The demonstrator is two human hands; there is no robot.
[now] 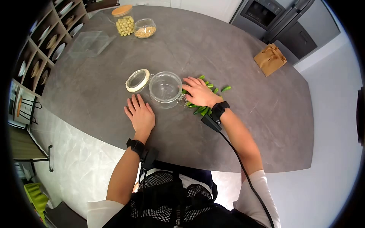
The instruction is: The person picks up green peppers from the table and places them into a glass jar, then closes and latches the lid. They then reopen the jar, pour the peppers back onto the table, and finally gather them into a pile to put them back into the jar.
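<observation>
My left hand lies on the grey table with its fingers spread, holding nothing, just below a round lid. The lid is swung out to the left of a glass jar, whose mouth faces up; no contents show inside. To the jar's right, my right hand rests over a pile of green peppers or small cucumbers, fingers extended and apart. It hides part of the pile. One green piece lies apart on the right.
At the back left stand a wooden-lidded jar of pale green items and a glass bowl of small tan pieces. Clear plastic lies near them. A brown paper bag stands at the right. Cables run from both wrists.
</observation>
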